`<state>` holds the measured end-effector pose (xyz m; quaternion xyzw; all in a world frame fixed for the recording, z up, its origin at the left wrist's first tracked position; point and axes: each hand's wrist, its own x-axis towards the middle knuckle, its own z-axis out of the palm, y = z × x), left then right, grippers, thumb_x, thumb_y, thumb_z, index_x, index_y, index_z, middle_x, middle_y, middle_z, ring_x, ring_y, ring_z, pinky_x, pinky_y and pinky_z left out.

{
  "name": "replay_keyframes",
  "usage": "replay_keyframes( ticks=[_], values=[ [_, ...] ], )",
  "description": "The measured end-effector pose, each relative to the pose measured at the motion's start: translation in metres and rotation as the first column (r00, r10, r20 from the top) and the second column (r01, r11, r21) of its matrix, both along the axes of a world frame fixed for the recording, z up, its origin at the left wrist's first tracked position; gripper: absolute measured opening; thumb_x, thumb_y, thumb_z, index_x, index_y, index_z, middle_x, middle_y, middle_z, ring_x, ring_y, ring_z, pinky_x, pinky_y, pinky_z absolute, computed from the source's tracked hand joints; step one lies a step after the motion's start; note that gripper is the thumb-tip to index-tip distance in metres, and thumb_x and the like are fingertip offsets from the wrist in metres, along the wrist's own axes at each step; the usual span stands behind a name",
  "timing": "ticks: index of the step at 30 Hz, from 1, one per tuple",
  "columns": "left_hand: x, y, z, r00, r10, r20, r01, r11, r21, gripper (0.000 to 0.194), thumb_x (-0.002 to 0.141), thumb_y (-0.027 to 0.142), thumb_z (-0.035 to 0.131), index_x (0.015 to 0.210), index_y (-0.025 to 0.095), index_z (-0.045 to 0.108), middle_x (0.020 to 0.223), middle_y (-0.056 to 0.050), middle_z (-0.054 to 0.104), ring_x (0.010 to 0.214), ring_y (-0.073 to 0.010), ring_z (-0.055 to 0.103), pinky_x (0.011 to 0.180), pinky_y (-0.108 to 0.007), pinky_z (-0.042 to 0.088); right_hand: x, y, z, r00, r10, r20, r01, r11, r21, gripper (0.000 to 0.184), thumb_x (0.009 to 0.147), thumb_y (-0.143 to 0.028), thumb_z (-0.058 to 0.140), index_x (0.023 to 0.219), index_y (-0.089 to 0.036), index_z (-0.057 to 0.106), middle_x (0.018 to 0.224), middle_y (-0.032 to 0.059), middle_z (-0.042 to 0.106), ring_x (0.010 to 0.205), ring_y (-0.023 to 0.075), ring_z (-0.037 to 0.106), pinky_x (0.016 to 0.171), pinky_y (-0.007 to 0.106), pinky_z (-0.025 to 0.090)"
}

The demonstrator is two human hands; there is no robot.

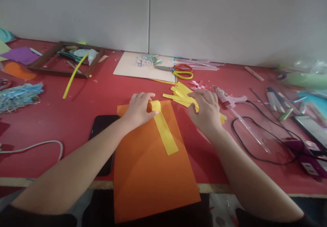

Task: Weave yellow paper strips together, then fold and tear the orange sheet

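Observation:
An orange paper sheet lies in front of me and hangs over the table's near edge. On its upper part is a yellow paper strip, its far end curled over into a loop. My left hand has this loop between thumb and fingers, the thumb against the strip's edge. To the right of the sheet, my right hand is held with thumb and fingers apart and nothing visible in it. Beside and partly behind it lies a pile of yellow paper strips.
Left of the sheet is a black phone, partly under my forearm. Scissors rest on a pale board at the back. A pink glue gun with a black cord lies right. A brown frame holds small supplies.

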<state>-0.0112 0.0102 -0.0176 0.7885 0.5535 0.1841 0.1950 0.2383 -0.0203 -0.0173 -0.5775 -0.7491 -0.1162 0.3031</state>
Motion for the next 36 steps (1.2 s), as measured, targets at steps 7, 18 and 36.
replay_keyframes(
  ticks=[7,18,36],
  values=[
    [-0.004,0.000,-0.001,0.955,-0.248,0.160,0.229,0.965,0.127,0.051,0.082,0.016,0.067,0.130,0.025,0.052,0.113,-0.007,0.061,0.102,-0.0235,0.059,0.095,-0.044,0.048,-0.032,-0.011,-0.001,0.934,0.217,-0.283,-0.275,0.944,-0.184,0.015,0.091,-0.021,0.053,0.097,-0.023,0.067,0.097,0.0088,0.072,0.097,0.0263,0.064,0.090,0.046,0.050],
    [0.005,-0.008,0.000,0.783,-0.129,0.609,0.278,0.948,-0.156,0.086,0.079,0.024,0.073,0.151,0.034,0.026,0.150,-0.014,0.039,0.094,-0.0183,0.067,0.077,-0.034,0.063,-0.046,-0.017,-0.013,0.645,0.003,-0.764,-0.514,0.742,-0.431,0.035,0.088,-0.040,0.064,0.118,-0.022,0.058,0.106,0.0081,0.073,0.092,0.0205,0.070,0.080,0.036,0.055],
    [0.003,-0.007,0.013,0.882,-0.082,0.464,0.127,0.990,-0.066,0.017,0.084,0.035,0.066,0.083,0.018,0.066,0.073,-0.002,0.070,0.067,-0.0152,0.065,0.065,-0.027,0.052,-0.032,-0.015,-0.004,0.926,0.141,-0.350,-0.273,0.890,-0.365,0.028,0.092,-0.023,0.052,0.118,-0.023,0.063,0.091,0.0060,0.073,0.087,0.0244,0.068,0.077,0.039,0.055]
  ],
)
